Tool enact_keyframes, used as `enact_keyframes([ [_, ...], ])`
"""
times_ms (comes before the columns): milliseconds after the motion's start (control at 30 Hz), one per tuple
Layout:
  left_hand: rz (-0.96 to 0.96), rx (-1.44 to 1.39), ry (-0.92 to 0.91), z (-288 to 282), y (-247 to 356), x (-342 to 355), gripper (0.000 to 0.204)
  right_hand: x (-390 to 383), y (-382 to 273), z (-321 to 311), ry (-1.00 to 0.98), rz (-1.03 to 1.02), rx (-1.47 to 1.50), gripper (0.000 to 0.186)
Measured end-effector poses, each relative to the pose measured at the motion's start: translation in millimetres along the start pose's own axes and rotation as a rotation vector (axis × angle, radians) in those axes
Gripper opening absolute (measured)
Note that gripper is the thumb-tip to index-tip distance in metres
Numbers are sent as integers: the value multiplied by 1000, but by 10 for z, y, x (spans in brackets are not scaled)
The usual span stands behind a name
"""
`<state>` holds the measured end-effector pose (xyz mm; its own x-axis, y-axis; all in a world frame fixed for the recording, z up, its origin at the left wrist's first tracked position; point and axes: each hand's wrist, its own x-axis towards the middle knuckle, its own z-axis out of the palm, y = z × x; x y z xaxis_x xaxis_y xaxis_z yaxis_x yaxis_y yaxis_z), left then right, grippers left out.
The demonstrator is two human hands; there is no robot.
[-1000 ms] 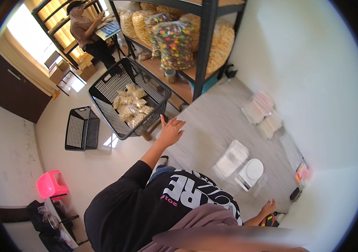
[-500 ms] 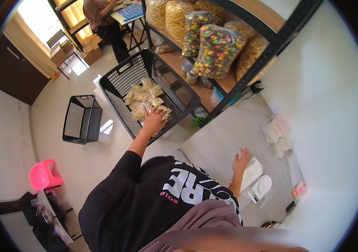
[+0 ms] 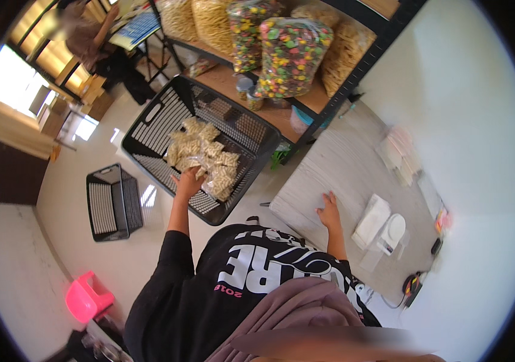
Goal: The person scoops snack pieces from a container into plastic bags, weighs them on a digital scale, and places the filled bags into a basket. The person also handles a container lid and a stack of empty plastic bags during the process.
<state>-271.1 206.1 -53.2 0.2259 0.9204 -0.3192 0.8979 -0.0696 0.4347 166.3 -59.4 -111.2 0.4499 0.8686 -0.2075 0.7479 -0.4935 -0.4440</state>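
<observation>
On the left we see one pink plastic stool [image 3: 88, 297] and one small black plastic basket [image 3: 114, 202] on the floor. Our left hand [image 3: 188, 183] reaches into one large black plastic basket [image 3: 167, 114], fingers closed on one clear packet of pale snacks [image 3: 204, 158]; the whole pile is too heaped to count. Our right hand [image 3: 329, 211] lies spread flat on the grey table [image 3: 354, 163].

Left hand [image 3: 188, 183] seemingly on snack packets [image 3: 204, 155]

Clear snack packets [image 3: 206, 160] lie heaped in black basket [image 3: 149, 130].
</observation>
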Motion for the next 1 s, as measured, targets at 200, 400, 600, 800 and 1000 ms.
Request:
enact_keyframes([
  [200,276,-95,-15,192,361,353,46,-159,-149,-62,-67,135,-41,53],
  [400,423,12,-44,111,1066,453,48,-628,-103,-1,-13,157,117,44],
  [600,538,47,-161,351,1319,295,48,-1050,-220,65,40,219,80,41],
  [800,584,59,-133,481,1213,144,46,-1338,-241,155,68,210,21,38],
  [1000,564,27,-7,394,1095,-157,44,-1584,-175,39,-8,235,57,39],
])
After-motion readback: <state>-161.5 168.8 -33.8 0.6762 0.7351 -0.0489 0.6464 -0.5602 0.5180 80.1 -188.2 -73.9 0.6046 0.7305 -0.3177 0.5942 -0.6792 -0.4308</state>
